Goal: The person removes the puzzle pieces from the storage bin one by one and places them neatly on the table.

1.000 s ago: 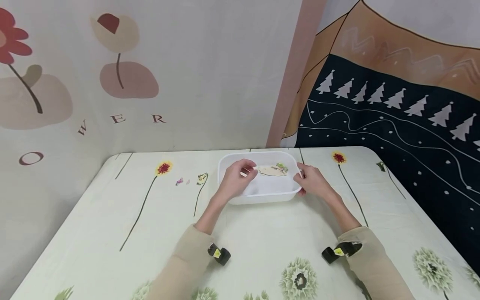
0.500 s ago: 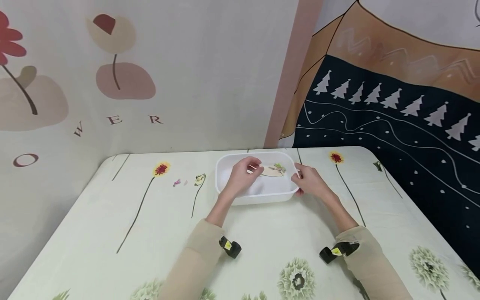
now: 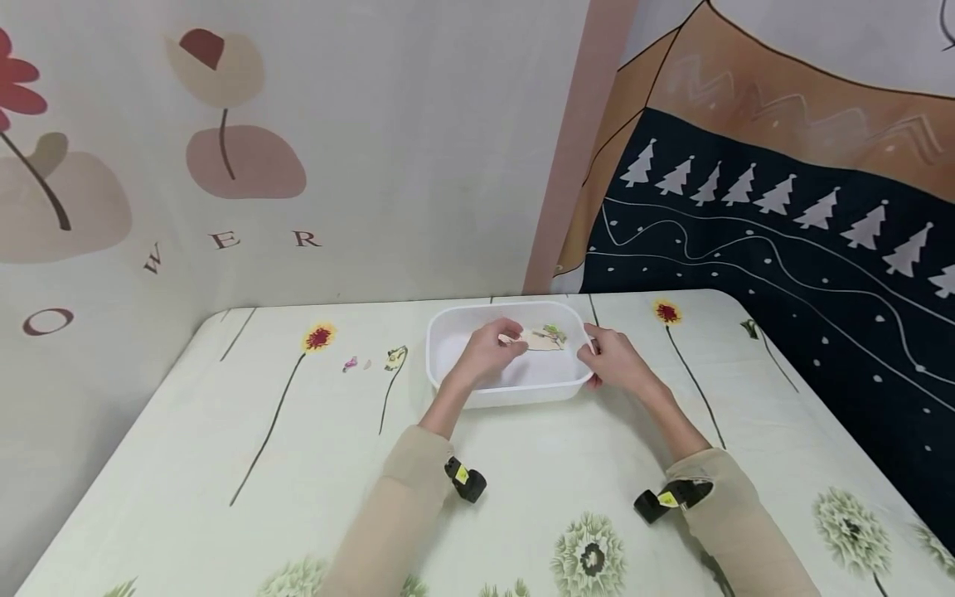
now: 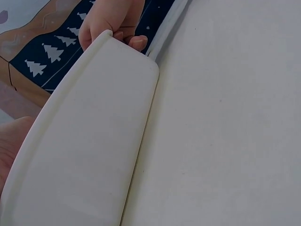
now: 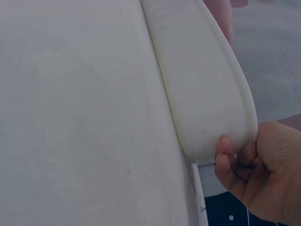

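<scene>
The tabletop [image 3: 522,473] gives wide room on the near side. The right hand [image 3: 618,358] grips the right end of a white tray [image 3: 533,395], near the far edge. The left hand [image 3: 487,354], above the tray, has its fingers narrowly apart; holding something, I cannot tell. Inside lies a beige piece [image 3: 546,341]. Far left, letters [image 3: 307,239] read "O W E R".

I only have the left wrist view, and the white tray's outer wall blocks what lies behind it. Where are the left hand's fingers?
Observer: In the head view, the left hand reaches past the near rim, its fingers over the inside of the white plastic tray.
Operator: Does anything show inside it?
Observer: Yes, a beige patch with green on it, just right of those fingers; I can't tell whether it's printed or loose.
Operator: And what stands out on the tablecloth, well left of the tray?
Observer: A printed flower, red-centred and yellow-edged, on a long dark stem.
</scene>
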Motion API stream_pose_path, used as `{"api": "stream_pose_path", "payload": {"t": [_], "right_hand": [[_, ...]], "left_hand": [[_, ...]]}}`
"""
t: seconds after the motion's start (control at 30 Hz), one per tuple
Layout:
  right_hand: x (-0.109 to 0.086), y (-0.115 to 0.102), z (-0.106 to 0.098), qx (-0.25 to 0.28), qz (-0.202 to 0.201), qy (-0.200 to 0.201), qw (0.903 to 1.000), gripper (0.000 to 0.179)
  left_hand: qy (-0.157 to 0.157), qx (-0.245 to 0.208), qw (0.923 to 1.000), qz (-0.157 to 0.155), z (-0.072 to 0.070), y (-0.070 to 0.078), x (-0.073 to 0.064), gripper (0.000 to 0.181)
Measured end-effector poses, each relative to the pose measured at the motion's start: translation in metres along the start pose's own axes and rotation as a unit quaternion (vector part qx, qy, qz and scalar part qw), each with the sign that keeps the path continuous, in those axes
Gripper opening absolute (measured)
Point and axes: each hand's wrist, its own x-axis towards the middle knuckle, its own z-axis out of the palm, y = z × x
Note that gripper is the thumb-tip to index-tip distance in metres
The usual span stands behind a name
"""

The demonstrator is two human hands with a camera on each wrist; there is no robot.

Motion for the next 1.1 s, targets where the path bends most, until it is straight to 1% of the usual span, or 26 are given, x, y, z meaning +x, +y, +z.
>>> {"api": "stream_pose_path", "payload": {"t": [0.13,0.23,0.4,0.5,0.6,0.73,0.97,1.1], "right_hand": [[-0.0002,0.0000,0.0004,0.001,-0.002,0.001,1.0000,0.059],[-0.0002,-0.0001,0.0006,0.001,-0.003,0.002,1.0000,0.059],[-0.0001,-0.0001,0.0004,0.002,-0.001,-0.001,1.0000,0.059],[-0.0001,-0.0004,0.0001,0.002,-0.001,-0.001,1.0000,0.059],[-0.0001,-0.0007,-0.0002,0.002,-0.002,0.001,1.0000,0.060],[0.0000,-0.0008,-0.0005,0.002,0.000,0.001,1.0000,0.060],[-0.0003,-0.0006,-0.0003,0.003,0.003,0.000,1.0000,0.059],[-0.0005,-0.0010,-0.0004,0.003,0.000,0.001,1.0000,0.059]], "left_hand": [[-0.021,0.015,0.9994,-0.023,0.0007,-0.0009,0.0020,0.038],[-0.029,0.025,0.9987,-0.032,0.0011,-0.0016,0.0041,0.041],[-0.053,0.055,0.9965,-0.035,0.0010,-0.0008,0.0046,0.048],[-0.064,0.073,0.9948,-0.033,0.0015,-0.0009,0.0050,0.049],[-0.060,0.080,0.9947,-0.025,0.0029,-0.0019,0.0070,0.044],[-0.046,0.088,0.9950,-0.012,0.0043,-0.0027,0.0092,0.035],[-0.035,0.139,0.9896,-0.010,0.0053,-0.0050,0.0084,0.024],[-0.035,0.161,0.9862,-0.013,0.0050,-0.0047,0.0070,0.024]]}}
